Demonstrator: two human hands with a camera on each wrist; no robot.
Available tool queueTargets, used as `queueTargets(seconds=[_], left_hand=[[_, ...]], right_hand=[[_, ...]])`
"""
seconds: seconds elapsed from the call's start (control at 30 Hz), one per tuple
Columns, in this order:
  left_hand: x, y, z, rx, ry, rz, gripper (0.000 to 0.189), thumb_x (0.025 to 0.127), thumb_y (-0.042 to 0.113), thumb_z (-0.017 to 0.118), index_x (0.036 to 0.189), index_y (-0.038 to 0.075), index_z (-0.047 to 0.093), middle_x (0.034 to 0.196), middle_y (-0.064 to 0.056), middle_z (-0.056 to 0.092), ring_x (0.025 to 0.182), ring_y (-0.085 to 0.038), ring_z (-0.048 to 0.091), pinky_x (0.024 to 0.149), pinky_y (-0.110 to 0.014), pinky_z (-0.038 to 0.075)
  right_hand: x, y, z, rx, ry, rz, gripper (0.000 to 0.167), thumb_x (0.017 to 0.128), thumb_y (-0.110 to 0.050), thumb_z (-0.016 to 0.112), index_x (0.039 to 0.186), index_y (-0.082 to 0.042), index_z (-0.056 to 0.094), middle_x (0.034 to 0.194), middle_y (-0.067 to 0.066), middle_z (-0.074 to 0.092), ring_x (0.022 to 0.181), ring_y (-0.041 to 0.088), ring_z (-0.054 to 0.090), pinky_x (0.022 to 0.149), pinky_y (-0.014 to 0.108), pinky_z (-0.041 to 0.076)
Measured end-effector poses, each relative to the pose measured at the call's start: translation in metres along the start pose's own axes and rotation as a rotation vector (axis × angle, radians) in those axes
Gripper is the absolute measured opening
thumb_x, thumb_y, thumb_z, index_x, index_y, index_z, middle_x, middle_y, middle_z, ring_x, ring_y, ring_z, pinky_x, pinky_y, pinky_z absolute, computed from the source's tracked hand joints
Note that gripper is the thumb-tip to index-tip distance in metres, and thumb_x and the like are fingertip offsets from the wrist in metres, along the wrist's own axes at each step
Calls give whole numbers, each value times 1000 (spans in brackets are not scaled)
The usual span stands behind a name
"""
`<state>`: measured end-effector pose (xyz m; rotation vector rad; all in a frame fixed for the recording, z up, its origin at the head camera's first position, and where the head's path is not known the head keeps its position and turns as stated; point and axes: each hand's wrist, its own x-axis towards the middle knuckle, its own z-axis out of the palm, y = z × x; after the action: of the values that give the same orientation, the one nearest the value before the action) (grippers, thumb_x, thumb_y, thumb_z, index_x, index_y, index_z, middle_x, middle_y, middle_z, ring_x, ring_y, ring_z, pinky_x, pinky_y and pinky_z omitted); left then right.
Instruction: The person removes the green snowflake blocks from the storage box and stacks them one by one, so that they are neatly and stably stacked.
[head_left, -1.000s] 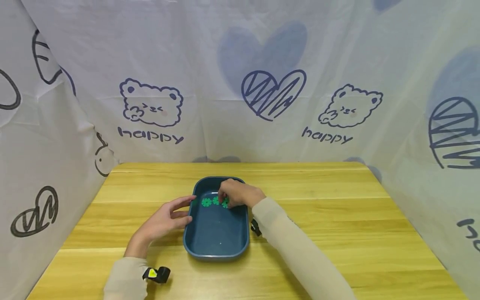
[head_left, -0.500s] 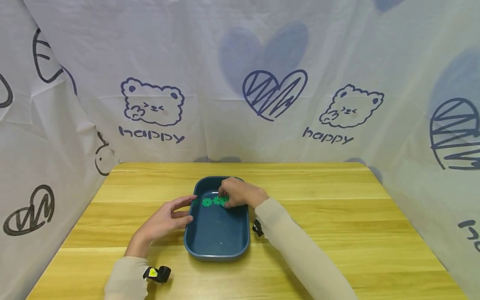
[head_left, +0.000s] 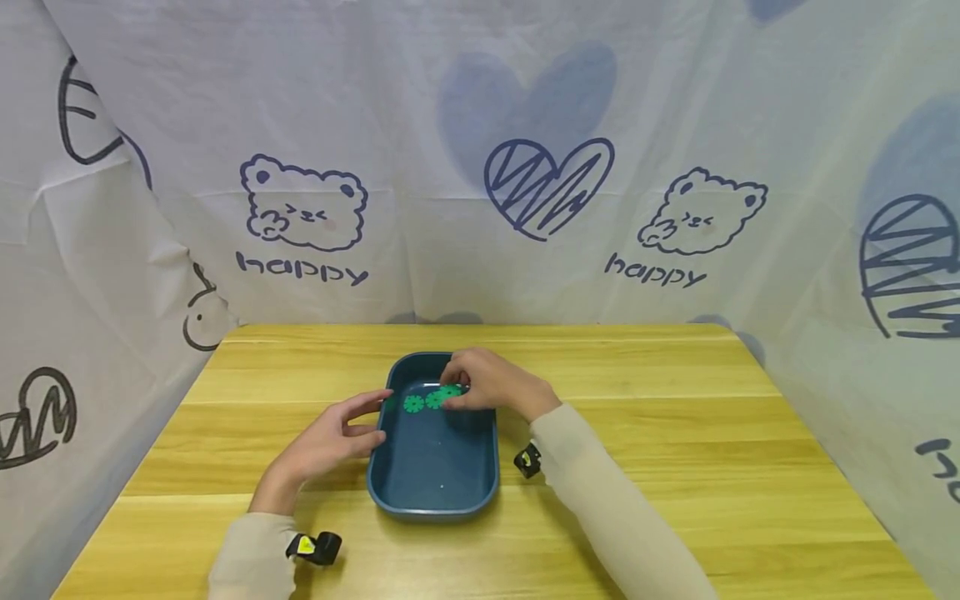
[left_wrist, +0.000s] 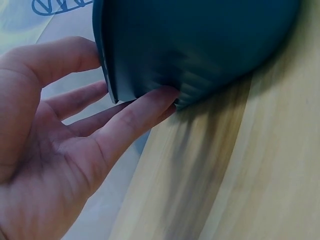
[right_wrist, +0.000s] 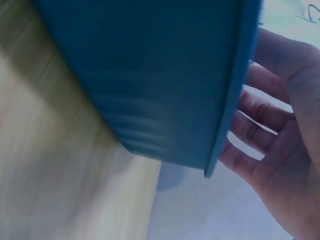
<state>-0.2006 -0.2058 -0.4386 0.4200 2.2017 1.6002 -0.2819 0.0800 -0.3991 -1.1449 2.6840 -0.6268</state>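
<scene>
In the head view a dark blue plastic tray (head_left: 435, 467) stands on the wooden table. Near its far end lie two green, notched snowflake discs, one to the left (head_left: 413, 404) and another beside it (head_left: 434, 401). My right hand (head_left: 487, 385) reaches in over the tray's right side and pinches a third green snowflake disc (head_left: 452, 391) between thumb and fingers. That disc partly overlaps its neighbour in view. The left hand (head_left: 333, 437) touches the tray's left side with extended fingers. In the right wrist view the tray wall (right_wrist: 150, 75) hides the right fingertips.
Pale wooden table (head_left: 645, 400) surrounds the tray. A white printed cloth (head_left: 420, 208) hangs behind the table and at both sides. Each wrist bears a black strap-on device, one on the left (head_left: 315, 547) and one on the right (head_left: 528, 460).
The right hand has drawn slightly back and to the right, raising the rightmost green snowflake disc in its pinch. My left hand and the tray have stayed put.
</scene>
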Motion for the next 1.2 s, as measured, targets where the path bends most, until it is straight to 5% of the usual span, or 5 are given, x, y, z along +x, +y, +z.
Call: queueTargets(seconds=[0.87,1.2], left_hand=[[1,4,5,20,7,-5,67,101,7,61,160,1,30,163,-30,33,137,-51,53,94,-41,63],[2,6,5,30,8,-2,67,101,7,61,160,1,30,162,-30,34,137,-51,53,94,-40,63]], right_hand=[[-81,18,-27,11,175,92,25,85,-23,85,107,-12,79,100,-2,73,89,21,66,78,28,55],[-105,33,-28,45,190,116,22,84,-21,85,103,-11,79,98,0,74,89,24,66,80,40,59]])
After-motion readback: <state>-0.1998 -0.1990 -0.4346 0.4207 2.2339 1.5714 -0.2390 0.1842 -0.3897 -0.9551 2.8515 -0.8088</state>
